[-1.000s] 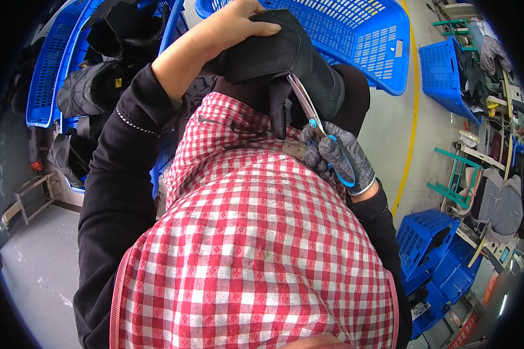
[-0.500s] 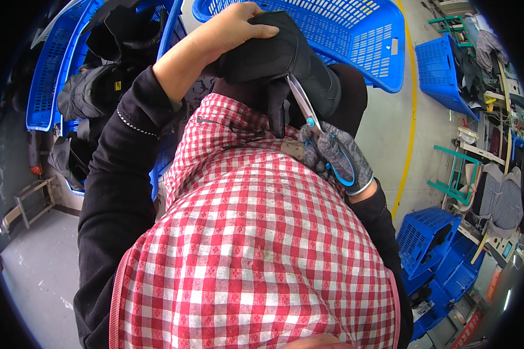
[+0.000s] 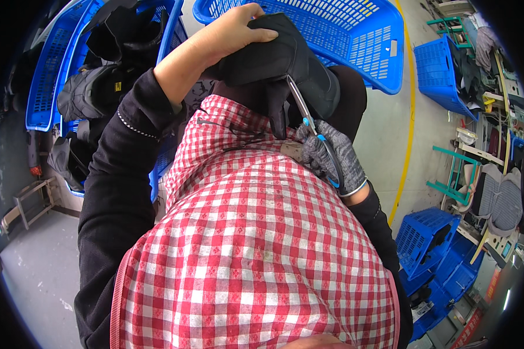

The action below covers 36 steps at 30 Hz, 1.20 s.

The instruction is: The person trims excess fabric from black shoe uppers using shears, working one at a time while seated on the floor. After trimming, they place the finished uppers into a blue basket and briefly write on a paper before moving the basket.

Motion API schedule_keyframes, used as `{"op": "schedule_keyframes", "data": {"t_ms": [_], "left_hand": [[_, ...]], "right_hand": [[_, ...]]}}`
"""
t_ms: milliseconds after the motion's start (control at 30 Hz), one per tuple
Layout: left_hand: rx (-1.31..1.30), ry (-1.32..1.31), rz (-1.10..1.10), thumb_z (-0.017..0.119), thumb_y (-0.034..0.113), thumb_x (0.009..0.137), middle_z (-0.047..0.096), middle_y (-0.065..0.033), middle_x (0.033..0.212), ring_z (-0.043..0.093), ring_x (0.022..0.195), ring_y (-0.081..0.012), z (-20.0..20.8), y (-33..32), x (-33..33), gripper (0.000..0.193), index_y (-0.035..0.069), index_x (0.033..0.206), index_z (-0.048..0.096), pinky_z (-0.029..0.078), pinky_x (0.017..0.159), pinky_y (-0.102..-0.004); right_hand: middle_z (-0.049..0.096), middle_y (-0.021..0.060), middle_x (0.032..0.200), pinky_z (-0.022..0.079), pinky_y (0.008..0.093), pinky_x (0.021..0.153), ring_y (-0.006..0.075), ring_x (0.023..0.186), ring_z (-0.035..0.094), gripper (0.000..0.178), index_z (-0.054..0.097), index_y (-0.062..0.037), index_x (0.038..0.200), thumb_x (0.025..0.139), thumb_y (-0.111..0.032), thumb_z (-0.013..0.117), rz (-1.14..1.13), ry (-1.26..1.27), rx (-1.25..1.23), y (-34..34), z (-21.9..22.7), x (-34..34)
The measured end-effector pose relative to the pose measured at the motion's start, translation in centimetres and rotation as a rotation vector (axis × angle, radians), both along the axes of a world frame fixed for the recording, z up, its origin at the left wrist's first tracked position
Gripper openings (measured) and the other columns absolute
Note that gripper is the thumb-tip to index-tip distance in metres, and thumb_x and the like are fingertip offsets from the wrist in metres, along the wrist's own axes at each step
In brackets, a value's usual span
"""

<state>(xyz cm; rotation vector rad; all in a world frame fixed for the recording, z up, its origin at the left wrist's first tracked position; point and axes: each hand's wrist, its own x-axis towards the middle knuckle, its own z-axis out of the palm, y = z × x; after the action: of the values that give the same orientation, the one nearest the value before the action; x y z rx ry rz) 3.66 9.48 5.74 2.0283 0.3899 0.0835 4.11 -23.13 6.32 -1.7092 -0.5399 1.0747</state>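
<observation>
1. Head view: a person in a red-and-white checked apron (image 3: 262,232) works over the lap, where a black stitched fabric piece (image 3: 273,55) lies across dark-trousered thighs, just beyond the apron's upper edge.

2. Above the piece, a blue plastic basket (image 3: 398,43) closes off the far side, its near rim just beyond the knees. At left, a blue crate (image 3: 45,75) stands beside the sleeved left forearm, with more black stitched pieces (image 3: 90,90) heaped next to it.

3. The widest room lies to the right, where grey floor (image 3: 384,131) runs from the knee past a yellow line (image 3: 411,125) toward another blue basket (image 3: 436,70), well apart from the hands.

4. The bare left hand (image 3: 239,30) grips the piece at its upper left, thumb pressed on top; the other fingers wrap over the far edge, partly hidden.

5. The right hand (image 3: 336,156), in a grey knit glove, curls closed around the handles of blue-trimmed scissors (image 3: 300,100). The blades look close together, their tips at the piece's near edge; whether they pinch material cannot be told. A narrow black flap (image 3: 278,116) hangs beside them.
</observation>
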Motion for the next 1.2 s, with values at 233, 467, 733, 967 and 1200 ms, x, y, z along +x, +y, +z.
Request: {"op": "schedule_keyframes", "data": {"t_ms": [233,467,733,967,1200], "left_hand": [[-0.035,-0.027,-0.038,0.079,0.025,0.086,0.070,-0.0182,0.105,0.068,0.094,-0.0265,0.3,-0.5,-0.1,0.052,-0.006,0.123,0.061,0.056,0.081,-0.0374],[-0.033,0.037,-0.018,0.078,0.027,0.088,0.071,-0.0172,0.101,0.069,0.091,-0.0258,0.7,0.0,0.1,0.049,-0.006,0.121,0.063,0.056,0.079,-0.0373],[-0.077,0.054,-0.007,0.079,0.027,0.087,0.071,-0.0164,0.100,0.069,0.089,-0.0260,0.2,0.1,0.7,0.047,-0.006,0.117,0.066,0.055,0.077,-0.0378],[-0.031,0.080,0.036,0.080,0.027,0.086,0.071,-0.0189,0.102,0.069,0.091,-0.0285,0.1,0.2,1.1,0.051,-0.008,0.120,0.065,0.055,0.078,-0.0387],[-0.045,0.073,0.034,0.080,0.028,0.085,0.072,-0.0192,0.103,0.069,0.092,-0.0282,-0.5,0.2,1.2,0.052,-0.007,0.121,0.065,0.055,0.079,-0.0381]], "right_hand": [[0.069,0.0030,0.094,0.053,0.0239,0.076,0.0084,0.083,0.063,0.036,0.066,0.0019,0.122,0.100,-0.026,0.069,-0.017,0.222,0.081,-0.9,0.1,1.0],[0.067,0.0038,0.103,0.051,0.0221,0.077,0.0065,0.089,0.061,0.038,0.062,0.0005,0.128,0.102,-0.027,0.066,0.048,0.237,0.127,-1.8,-0.7,1.4],[0.067,0.0029,0.101,0.051,0.0236,0.074,0.0077,0.083,0.061,0.033,0.062,-0.0020,0.129,0.101,-0.018,0.067,-0.128,0.260,0.094,-1.1,-1.7,1.1],[0.071,0.0054,0.101,0.054,0.0272,0.078,0.0114,0.085,0.064,0.033,0.064,-0.0011,0.127,0.098,-0.015,0.068,0.045,-0.458,-0.024,-0.6,-2.2,1.1],[0.075,0.0153,0.100,0.058,0.0339,0.081,0.0227,0.089,0.074,0.035,0.065,0.0013,0.125,0.093,-0.011,0.072,0.030,-0.478,-0.035,0.1,-1.9,1.0]]}}
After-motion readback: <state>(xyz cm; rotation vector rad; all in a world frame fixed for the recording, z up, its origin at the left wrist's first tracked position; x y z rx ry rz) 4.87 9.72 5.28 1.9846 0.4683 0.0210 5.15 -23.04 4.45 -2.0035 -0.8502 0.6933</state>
